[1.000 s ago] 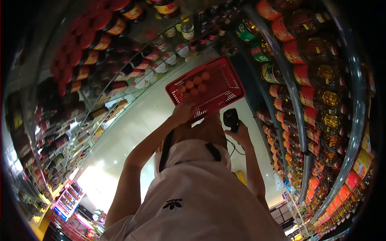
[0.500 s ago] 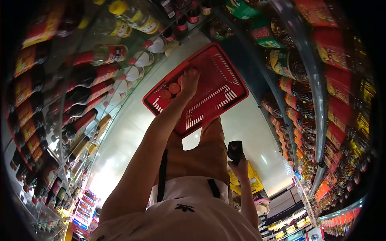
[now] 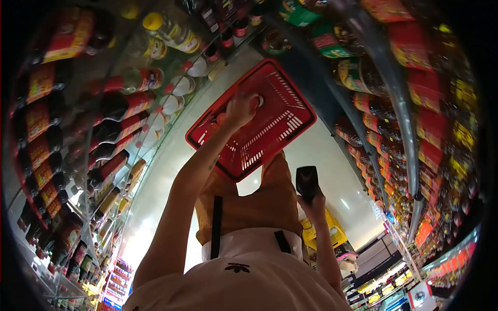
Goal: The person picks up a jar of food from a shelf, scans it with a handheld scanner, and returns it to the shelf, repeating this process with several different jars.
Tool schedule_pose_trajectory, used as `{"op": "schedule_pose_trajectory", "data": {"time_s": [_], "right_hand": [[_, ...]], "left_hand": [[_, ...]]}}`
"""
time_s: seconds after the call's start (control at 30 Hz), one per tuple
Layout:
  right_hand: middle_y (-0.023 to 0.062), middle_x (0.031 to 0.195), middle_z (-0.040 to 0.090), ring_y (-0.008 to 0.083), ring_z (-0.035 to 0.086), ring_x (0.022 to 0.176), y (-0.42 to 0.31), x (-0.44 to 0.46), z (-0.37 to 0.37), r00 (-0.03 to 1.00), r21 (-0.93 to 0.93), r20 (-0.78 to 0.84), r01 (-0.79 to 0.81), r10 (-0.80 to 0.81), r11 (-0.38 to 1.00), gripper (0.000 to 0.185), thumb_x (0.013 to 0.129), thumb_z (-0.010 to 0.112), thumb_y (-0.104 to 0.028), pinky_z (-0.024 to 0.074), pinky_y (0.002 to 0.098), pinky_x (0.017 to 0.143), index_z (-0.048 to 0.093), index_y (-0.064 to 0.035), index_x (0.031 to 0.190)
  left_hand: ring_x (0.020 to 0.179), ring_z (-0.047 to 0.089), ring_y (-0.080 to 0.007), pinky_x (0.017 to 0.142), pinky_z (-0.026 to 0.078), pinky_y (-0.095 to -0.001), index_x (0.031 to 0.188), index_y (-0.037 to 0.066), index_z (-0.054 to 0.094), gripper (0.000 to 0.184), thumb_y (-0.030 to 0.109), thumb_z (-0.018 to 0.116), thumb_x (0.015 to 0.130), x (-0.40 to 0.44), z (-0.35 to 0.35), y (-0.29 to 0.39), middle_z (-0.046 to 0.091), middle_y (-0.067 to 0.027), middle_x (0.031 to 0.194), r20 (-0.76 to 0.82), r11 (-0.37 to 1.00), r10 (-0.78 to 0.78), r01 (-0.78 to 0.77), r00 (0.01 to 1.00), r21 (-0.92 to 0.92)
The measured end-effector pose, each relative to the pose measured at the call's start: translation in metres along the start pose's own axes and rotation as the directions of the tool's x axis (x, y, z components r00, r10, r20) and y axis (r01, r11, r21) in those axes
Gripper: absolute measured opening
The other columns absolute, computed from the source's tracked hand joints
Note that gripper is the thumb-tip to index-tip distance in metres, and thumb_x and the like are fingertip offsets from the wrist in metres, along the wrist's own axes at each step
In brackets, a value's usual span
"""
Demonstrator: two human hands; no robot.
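Red basket (image 3: 280,106), left hand (image 3: 240,110) spotted over it
Its grip couldn't be made out tbh; black gadget (image 3: 307,181) was held by right hand (image 3: 314,206).

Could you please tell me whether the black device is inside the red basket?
No, the right hand holds the black device outside the red basket.

Left grip (image 3: 240,110) was blurred; it partly hid the round red items (image 3: 221,118), whose kind could not be determined. Black device (image 3: 307,181) obscured some right grip (image 3: 315,205) fingers. Bottle labels (image 3: 423,84) were illegible.
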State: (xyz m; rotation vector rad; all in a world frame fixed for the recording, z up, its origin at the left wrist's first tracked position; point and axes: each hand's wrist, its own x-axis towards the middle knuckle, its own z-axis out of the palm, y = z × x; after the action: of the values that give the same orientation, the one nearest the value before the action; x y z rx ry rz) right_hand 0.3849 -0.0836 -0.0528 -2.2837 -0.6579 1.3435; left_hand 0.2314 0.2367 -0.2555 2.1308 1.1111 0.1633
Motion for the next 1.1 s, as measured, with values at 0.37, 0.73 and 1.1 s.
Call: {"op": "schedule_pose_trajectory", "data": {"time_s": [0.37,0.73,1.1], "right_hand": [[0.0083,0.101,0.068,0.0144,0.065,0.081,-0.223,-0.065,-0.043,0.881,0.758,-0.047,0.338,-0.470,0.557,0.045,0.083,0.073,-0.006,0.0549,0.0282,0.062,0.056,0.0020,0.123],[0.0118,0.107,0.065,0.0203,0.068,0.079,-0.276,-0.136,-0.033,0.669,0.639,-0.046,0.591,-0.742,0.493,0.067,0.067,0.074,0.010,0.0586,0.0316,0.063,0.051,0.0013,0.130],[0.0196,0.109,0.064,0.0307,0.071,0.084,-0.314,-0.181,-0.042,0.494,0.854,0.288,0.255,-0.821,0.453,0.068,0.077,0.077,-0.009,0.0577,0.0316,0.061,0.042,0.0044,0.134]], "left_hand": [[0.077,0.058,-0.0083,0.066,0.047,-0.0262,0.122,0.007,0.062,0.046,0.025,0.077,0.082,-0.149,-0.331,0.198,0.058,-0.0004,0.080,0.071,0.592,-0.086,0.108,0.994,-0.798],[0.074,0.054,-0.0108,0.067,0.045,-0.0285,0.104,-0.002,0.062,0.035,0.031,0.065,0.091,-0.254,-0.436,0.284,0.063,-0.0060,0.081,-0.385,0.906,-0.171,-0.009,0.907,-0.423],[0.106,0.060,-0.0155,0.091,0.048,-0.0309,0.129,-0.002,0.052,0.067,0.025,0.084,0.077,-0.312,-0.453,0.303,0.063,-0.0067,0.118,-0.537,0.538,0.112,-0.505,0.836,-0.675]]}}
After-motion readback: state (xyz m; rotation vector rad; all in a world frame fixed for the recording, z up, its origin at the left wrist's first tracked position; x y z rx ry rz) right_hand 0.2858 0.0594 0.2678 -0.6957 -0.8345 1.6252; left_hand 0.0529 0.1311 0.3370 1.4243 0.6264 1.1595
